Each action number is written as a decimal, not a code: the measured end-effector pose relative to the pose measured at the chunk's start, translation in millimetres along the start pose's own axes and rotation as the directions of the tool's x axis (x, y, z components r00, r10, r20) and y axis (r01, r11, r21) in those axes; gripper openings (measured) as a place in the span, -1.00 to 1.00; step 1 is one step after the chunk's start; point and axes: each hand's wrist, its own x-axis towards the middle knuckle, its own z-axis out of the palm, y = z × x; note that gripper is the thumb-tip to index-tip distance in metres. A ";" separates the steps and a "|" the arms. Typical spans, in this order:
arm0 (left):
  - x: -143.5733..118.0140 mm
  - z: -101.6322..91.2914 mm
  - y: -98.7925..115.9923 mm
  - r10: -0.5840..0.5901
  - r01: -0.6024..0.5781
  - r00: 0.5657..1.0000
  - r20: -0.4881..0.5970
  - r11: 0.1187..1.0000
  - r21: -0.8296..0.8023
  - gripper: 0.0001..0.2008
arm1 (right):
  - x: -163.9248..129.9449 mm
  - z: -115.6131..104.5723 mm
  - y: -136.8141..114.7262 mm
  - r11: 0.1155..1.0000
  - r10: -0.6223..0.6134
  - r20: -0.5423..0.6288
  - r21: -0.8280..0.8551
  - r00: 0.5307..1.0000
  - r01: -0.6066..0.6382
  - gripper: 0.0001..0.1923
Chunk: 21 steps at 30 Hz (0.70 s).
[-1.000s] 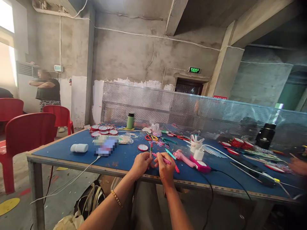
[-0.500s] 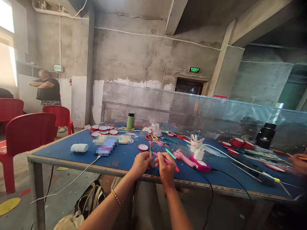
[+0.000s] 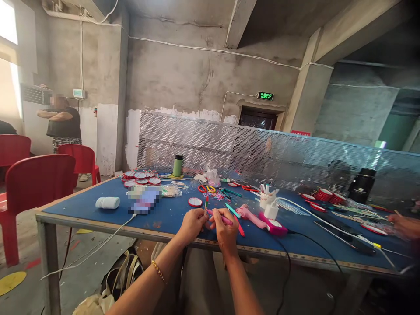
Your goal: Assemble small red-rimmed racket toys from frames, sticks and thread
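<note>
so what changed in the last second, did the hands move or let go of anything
Almost nothing. The left hand keeps pinching the upright stick, and the right hand keeps the pink stick; both shifted very slightly. At the right edge, a co-worker's hand has moved a little. The glue gun and bottle stayed put.

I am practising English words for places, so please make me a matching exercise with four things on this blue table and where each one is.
Things:
1. green bottle
2. white tube
3. pink glue gun
4. black container

Places:
A. far right, by the mesh screen
B. just right of the person's right hand
C. left end of the table
D. back of the table, upright, by the red-rimmed discs

Pairs: 1-D, 2-C, 3-B, 4-A
</note>
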 end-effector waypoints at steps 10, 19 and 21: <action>-1.2 -0.3 2.5 -0.001 0.001 1.000 -0.006 1.000 0.007 -0.77 | -0.4 0.4 2.2 1.000 0.012 0.013 0.015 1.000 -0.013 -0.64; -1.2 -1.0 2.4 0.014 -0.014 1.000 0.001 1.000 0.004 -0.72 | -0.2 0.5 2.2 1.000 0.024 0.010 0.007 1.000 -0.024 -0.65; -1.2 -1.0 2.9 0.006 -0.006 1.000 0.007 1.000 0.001 -0.72 | 0.0 0.6 2.4 1.000 0.020 0.010 0.009 1.000 -0.020 -0.65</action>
